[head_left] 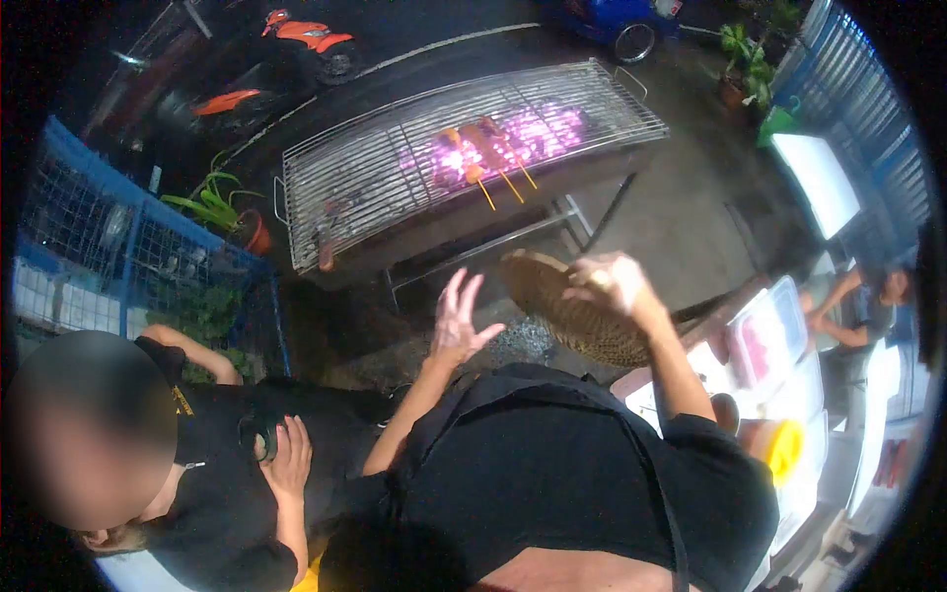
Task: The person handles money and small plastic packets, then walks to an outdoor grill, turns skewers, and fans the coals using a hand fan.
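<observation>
My right hand [610, 284] is closed on the edge of a round woven fan [557, 306], which tilts down in front of my body. My left hand [458, 324] is raised to the fan's left with its fingers spread and nothing in it. Beyond both hands stands a long charcoal grill [345, 187] with a wire grate. Several skewers of meat [483, 148] lie over the glowing coals [552, 128], and their sticks poke out past the near edge. Neither hand touches the grill.
At my left stands a person in black [227, 474] holding a small dark object. On my right, a table carries a plastic tub [769, 331] and a yellow-lidded container [784, 452]. Another person [858, 306] sits beyond. Potted plants [254, 235] and an orange motorbike [311, 37] are farther off.
</observation>
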### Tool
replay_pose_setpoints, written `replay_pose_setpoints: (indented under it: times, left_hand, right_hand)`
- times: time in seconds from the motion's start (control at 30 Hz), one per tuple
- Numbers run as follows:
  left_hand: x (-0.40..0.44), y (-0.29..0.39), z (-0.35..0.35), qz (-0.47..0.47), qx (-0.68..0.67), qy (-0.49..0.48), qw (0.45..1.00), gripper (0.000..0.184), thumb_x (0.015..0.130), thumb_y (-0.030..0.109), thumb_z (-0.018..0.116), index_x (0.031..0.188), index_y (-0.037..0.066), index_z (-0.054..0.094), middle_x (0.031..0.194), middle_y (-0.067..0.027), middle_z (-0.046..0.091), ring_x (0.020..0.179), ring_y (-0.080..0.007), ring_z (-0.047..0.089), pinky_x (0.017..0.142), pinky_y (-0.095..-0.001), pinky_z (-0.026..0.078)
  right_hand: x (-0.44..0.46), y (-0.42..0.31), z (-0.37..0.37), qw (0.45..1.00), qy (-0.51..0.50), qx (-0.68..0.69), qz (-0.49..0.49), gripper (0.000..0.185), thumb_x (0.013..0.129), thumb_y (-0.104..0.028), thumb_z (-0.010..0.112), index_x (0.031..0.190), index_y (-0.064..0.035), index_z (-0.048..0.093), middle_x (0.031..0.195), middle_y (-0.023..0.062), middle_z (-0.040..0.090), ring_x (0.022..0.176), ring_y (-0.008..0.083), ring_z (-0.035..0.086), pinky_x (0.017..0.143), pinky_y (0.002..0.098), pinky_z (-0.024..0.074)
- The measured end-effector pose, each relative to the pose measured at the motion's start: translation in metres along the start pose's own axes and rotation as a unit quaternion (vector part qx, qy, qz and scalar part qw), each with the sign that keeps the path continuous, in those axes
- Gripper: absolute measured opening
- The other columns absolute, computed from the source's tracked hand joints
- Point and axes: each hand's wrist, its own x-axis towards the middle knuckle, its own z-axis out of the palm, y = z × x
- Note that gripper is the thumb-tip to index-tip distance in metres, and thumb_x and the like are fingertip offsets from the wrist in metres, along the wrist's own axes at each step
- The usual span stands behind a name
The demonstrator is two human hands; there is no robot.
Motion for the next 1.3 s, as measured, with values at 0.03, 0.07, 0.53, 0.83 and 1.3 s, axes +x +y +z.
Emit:
replay_pose_setpoints:
  times: [0.03, 0.07, 0.53, 0.83, 1.3]
  left_hand:
    - [0.010, 0.018, -0.005, 0.052, 0.030, -0.022, 0.998, 0.085, 0.065, 0.037, 0.078, 0.135, 0.011, 0.038, 0.139, -0.0174, 0.031, 0.128, -0.0348, 0.034, 0.106, -0.0499, 0.028]
    - [0.016, 0.029, -0.005, 0.105, 0.060, -0.043, 0.992, 0.085, 0.065, 0.039, 0.077, 0.135, 0.010, 0.038, 0.139, -0.0159, 0.032, 0.129, -0.0346, 0.033, 0.106, -0.0526, 0.025]
    - [0.015, -0.003, 0.026, 0.211, -0.083, -0.217, 0.949, 0.023, 0.076, 0.010, 0.064, 0.098, 0.005, 0.062, 0.093, -0.0103, 0.061, 0.090, -0.0282, 0.060, 0.082, -0.0396, 0.046]
    - [0.024, -0.004, 0.037, 0.223, -0.143, -0.301, 0.916, 0.019, 0.075, 0.010, 0.065, 0.094, 0.006, 0.063, 0.086, -0.0119, 0.060, 0.081, -0.0322, 0.060, 0.071, -0.0406, 0.049]
    - [0.035, 0.130, 0.060, 0.286, -0.233, -0.205, 0.907, 0.037, 0.078, 0.003, 0.067, 0.114, 0.003, 0.058, 0.121, -0.0145, 0.050, 0.107, -0.0280, 0.054, 0.093, -0.0381, 0.045]
  right_hand:
    - [-0.003, 0.002, 0.021, 0.999, -0.036, 0.003, -0.007, 0.033, 0.075, -0.037, 0.070, 0.094, -0.0122, 0.062, 0.084, 0.0109, 0.066, 0.077, 0.0313, 0.063, 0.067, 0.0400, 0.0500]
    - [-0.003, -0.001, 0.036, 0.997, -0.071, 0.006, -0.015, 0.036, 0.075, -0.041, 0.069, 0.098, -0.0136, 0.061, 0.085, 0.0112, 0.066, 0.079, 0.0322, 0.063, 0.069, 0.0417, 0.0497]
    - [-0.030, -0.047, 0.057, 0.979, -0.124, 0.155, 0.046, 0.041, 0.076, -0.041, 0.069, 0.101, -0.0101, 0.061, 0.094, 0.0135, 0.060, 0.088, 0.0337, 0.059, 0.075, 0.0420, 0.0476]
    - [-0.072, -0.070, 0.064, 0.983, -0.079, 0.101, 0.132, 0.033, 0.075, -0.021, 0.063, 0.107, -0.0137, 0.060, 0.100, 0.0132, 0.059, 0.093, 0.0353, 0.057, 0.078, 0.0432, 0.0474]
    - [-0.287, -0.154, -0.029, 0.793, 0.357, 0.200, 0.451, 0.018, 0.084, -0.015, 0.065, 0.099, -0.0055, 0.065, 0.096, 0.0042, 0.066, 0.093, 0.0139, 0.060, 0.082, 0.0292, 0.0486]
